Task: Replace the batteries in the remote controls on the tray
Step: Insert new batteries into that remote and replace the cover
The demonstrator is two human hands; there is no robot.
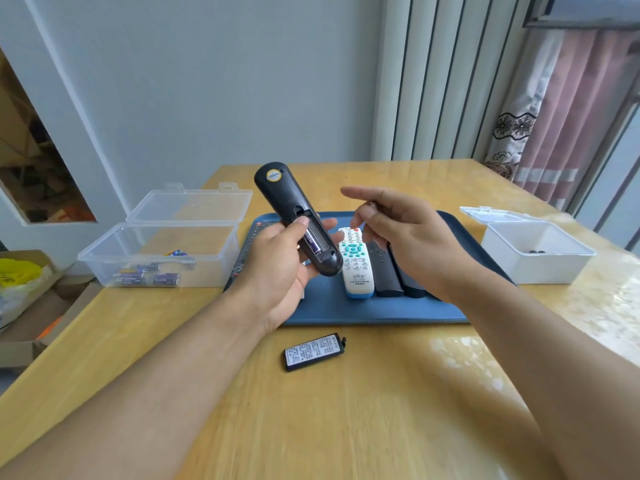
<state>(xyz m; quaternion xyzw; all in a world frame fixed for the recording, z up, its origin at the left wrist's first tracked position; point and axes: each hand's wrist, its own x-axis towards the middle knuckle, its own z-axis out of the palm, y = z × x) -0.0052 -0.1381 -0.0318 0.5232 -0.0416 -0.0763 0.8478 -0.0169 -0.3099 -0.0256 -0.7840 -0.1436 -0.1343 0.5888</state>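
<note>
My left hand [277,271] grips a black remote [294,206], back side up and tilted away from me, above the left of the blue tray [346,310]. Its battery bay is uncovered, with one purple battery [313,245] in it and an empty slot beside that. My right hand [408,233] hovers over the tray, apart from the remote, index finger straight and the other fingers curled. A dark sliver shows between its fingers, and I cannot tell whether it holds anything. The remote's black battery cover [313,351] lies on the table in front of the tray.
A white remote [356,268], two black remotes [388,278] and another dark remote [246,247] lie on the tray. A clear lidded box [156,244] holding several batteries [149,277] stands to the left. On the right is an open white box [536,254] with small dark items.
</note>
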